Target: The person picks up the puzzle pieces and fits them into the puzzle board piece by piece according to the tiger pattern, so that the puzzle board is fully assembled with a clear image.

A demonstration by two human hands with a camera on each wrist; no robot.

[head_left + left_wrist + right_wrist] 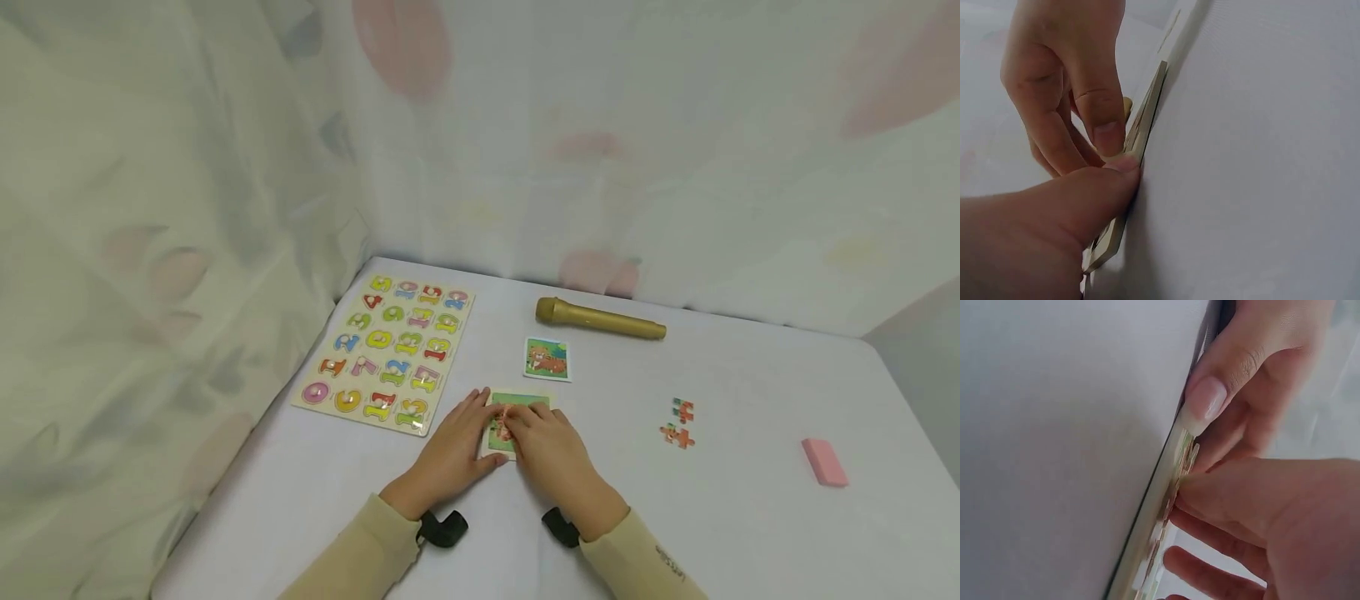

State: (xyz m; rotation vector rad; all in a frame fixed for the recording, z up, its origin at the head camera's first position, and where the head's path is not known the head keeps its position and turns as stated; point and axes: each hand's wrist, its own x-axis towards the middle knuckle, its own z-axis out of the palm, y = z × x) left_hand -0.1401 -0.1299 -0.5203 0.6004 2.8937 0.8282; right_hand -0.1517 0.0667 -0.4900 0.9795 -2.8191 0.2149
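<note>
In the head view a small puzzle board [519,398] with a green and orange animal picture lies between the hands. My left hand [453,446] grips its left side, the thumb along the near edge; the left wrist view shows that thumb [1100,194] on the board's edge [1110,244]. My right hand [558,458] bends over the picture, and in the right wrist view its thumb and forefinger [1210,487] pinch at a thin piece [1194,454] that stands slightly raised. Orange pieces [678,436] lie on the table to the right. The fingers hide part of the picture.
A picture card [547,360] of a similar animal lies just beyond the board. Behind it is a gold microphone [611,322]. The number board [386,354] is on the left, a pink block [825,462] on the far right. Patterned cloth rises behind the white table [750,533].
</note>
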